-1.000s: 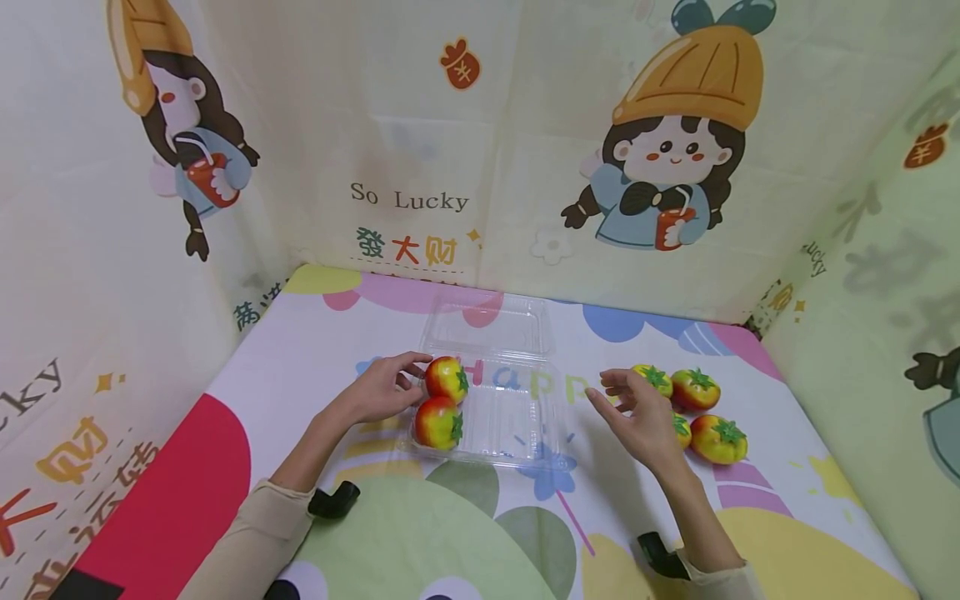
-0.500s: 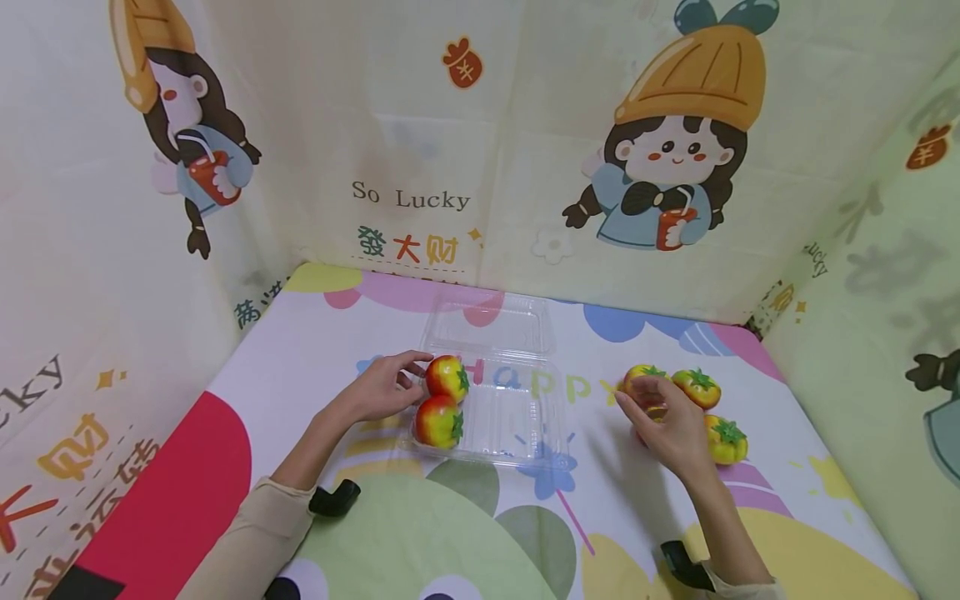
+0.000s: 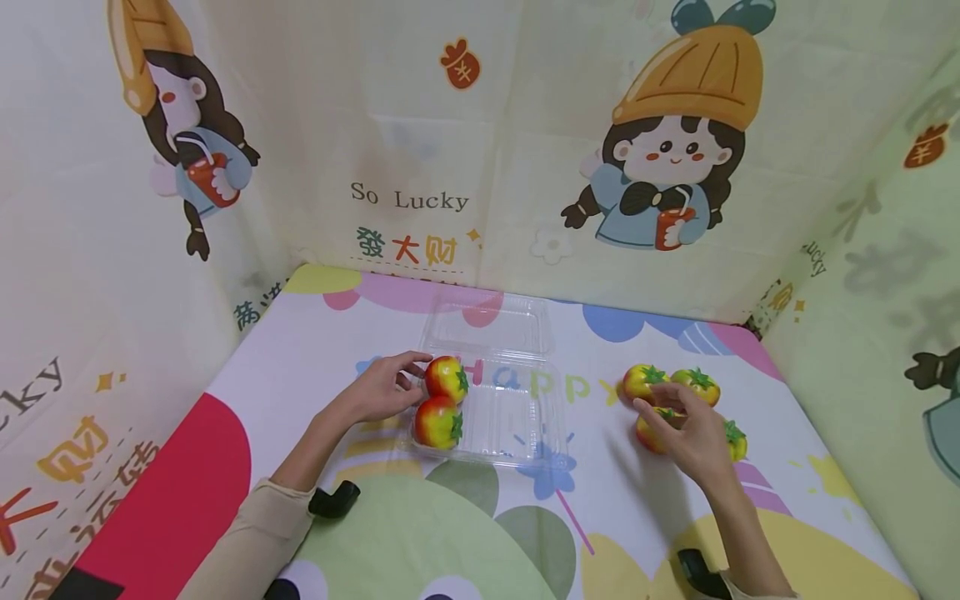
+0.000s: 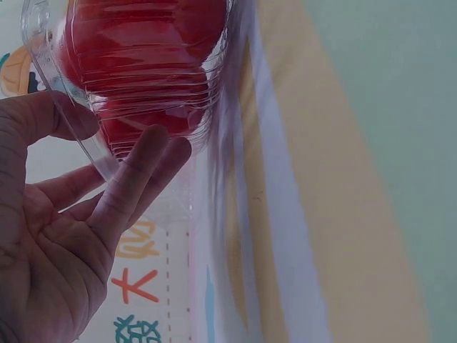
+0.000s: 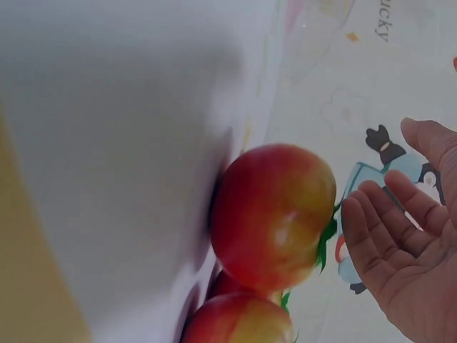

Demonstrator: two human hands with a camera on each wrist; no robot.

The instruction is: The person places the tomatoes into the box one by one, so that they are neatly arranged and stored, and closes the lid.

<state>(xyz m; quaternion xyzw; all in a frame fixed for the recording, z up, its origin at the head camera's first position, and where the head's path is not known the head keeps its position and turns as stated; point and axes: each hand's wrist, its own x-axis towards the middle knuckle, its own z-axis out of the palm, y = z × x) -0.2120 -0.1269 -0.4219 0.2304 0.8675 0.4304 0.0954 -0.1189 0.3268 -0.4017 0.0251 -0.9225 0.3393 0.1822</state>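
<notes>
A clear plastic container [image 3: 517, 425] lies with its lid [image 3: 487, 325] folded back. Two red-and-yellow tomatoes with green leafy tops, a far one [image 3: 444, 379] and a near one [image 3: 433, 423], sit along its left side. My left hand [image 3: 384, 389] holds the container's left rim between thumb and fingers; the left wrist view shows fingertips against its ribbed wall. My right hand [image 3: 688, 429] hovers, fingers loosely bent, over the group of tomatoes at the right. A near tomato [image 5: 271, 214] lies below its fingers, apart from them. Part of this group is hidden by the hand.
Beside the right hand lie a back-left tomato [image 3: 639, 381], a back-right tomato [image 3: 697, 383] and a partly covered right tomato [image 3: 737, 442]. The patterned cloth [image 3: 420, 542] covers the table. Printed fabric walls [image 3: 525, 150] enclose the back and both sides.
My right hand has moved right, from between the container and the loose tomatoes to above them. The left hand, container and tomatoes stay where they were.
</notes>
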